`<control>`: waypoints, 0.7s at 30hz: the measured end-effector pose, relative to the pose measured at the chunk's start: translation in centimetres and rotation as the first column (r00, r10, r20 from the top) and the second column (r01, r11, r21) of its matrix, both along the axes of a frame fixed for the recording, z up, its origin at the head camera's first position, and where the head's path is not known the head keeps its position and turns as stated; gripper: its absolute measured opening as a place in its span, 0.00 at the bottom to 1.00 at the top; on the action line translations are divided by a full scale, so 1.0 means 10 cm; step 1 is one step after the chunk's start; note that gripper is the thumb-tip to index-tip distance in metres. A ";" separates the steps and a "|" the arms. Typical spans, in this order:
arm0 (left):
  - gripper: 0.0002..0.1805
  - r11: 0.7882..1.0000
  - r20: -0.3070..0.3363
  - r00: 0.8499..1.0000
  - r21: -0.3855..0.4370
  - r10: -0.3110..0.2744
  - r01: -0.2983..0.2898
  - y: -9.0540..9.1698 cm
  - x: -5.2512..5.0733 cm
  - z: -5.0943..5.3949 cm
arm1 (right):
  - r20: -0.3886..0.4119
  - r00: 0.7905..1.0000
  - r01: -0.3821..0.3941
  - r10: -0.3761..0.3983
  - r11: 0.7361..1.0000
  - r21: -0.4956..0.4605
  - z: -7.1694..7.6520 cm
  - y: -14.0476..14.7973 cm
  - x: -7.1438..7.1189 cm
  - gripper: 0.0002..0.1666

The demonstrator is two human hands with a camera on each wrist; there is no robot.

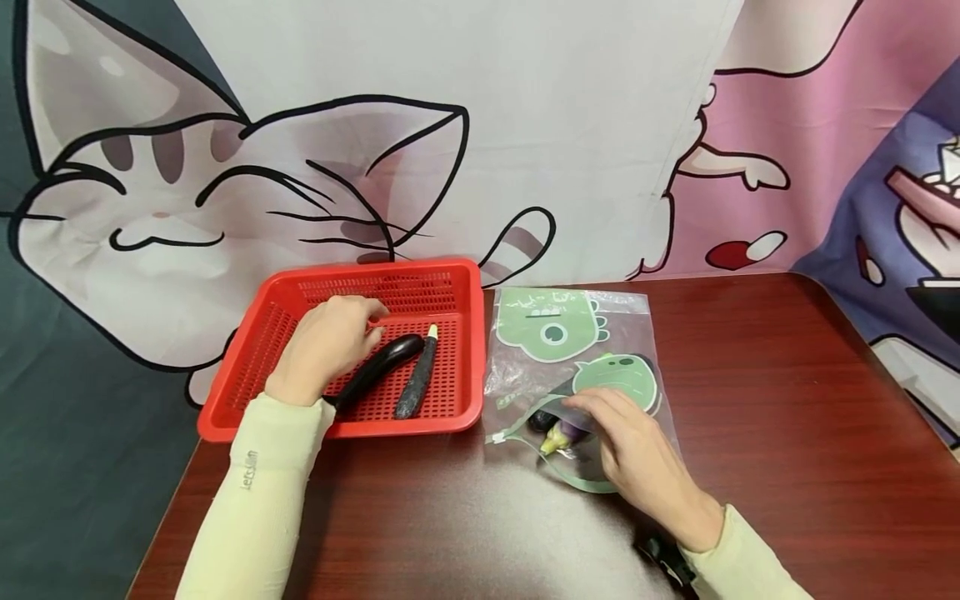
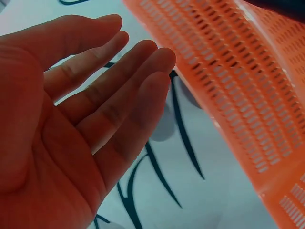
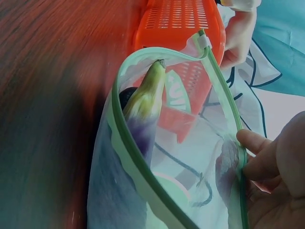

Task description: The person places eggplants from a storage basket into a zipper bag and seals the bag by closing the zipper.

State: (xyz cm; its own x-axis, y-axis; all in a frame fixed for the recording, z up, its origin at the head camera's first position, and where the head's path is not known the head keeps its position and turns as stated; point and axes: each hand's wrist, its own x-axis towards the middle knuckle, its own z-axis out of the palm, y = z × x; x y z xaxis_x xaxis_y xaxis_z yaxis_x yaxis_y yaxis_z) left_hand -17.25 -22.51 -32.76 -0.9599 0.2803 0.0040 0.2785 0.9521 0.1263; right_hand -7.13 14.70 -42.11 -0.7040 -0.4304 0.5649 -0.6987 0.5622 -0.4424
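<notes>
Room right, walls left

The red-brown wooden tabletop [image 1: 787, 375] offers passage at right and lower centre. At centre left, the red perforated plastic basket [image 1: 435, 426] raises walls against sideways travel. At centre, a purple-and-yellow-green eggplant [image 1: 558, 437] partly blocks entry to the transparent, green-edged plastic bag [image 1: 542, 371].

Small dark lettering [image 1: 250, 471] on the left sleeve [image 1: 253, 508] appears to read "Letsslim"; white characters [image 3: 178, 93] on the zip bag [image 1: 562, 372] are illegible.

Remotely, I'm counting two hands [image 1: 326, 343] [image 1: 637, 454], one basket [image 1: 474, 350], one bag [image 1: 532, 321], two basketed vegetables [image 1: 384, 367] [image 1: 418, 379] and at least two bagged vegetables [image 1: 567, 434].
</notes>
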 end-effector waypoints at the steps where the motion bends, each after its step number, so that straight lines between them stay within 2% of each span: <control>1: 0.15 1.000 0.014 1.000 -0.008 0.004 -0.004 -0.02 -0.01 -0.01 | 0.002 1.000 0.001 -0.001 1.000 -0.001 0.00 0.00 0.00 0.24; 5: 0.17 0.999 0.054 0.999 -0.036 -0.002 0.004 -0.07 -0.04 -0.08 | 0.016 1.000 0.011 -0.011 1.000 0.003 0.02 0.00 0.00 0.24; 11: 0.20 0.999 0.117 0.993 -0.033 0.007 -0.003 -0.13 -0.07 -0.18 | 0.024 1.000 0.017 -0.017 1.000 0.012 0.02 0.00 0.00 0.24; 17: 0.27 0.998 0.238 0.970 -0.058 0.042 -0.029 -0.20 -0.09 -0.27 | 0.028 0.999 0.015 -0.015 1.000 0.013 0.02 0.00 0.00 0.24; 21: 0.31 0.996 0.295 0.954 -0.079 0.057 -0.036 -0.24 -0.11 -0.34 | 0.031 0.999 0.016 -0.016 1.000 0.009 0.02 0.00 0.00 0.25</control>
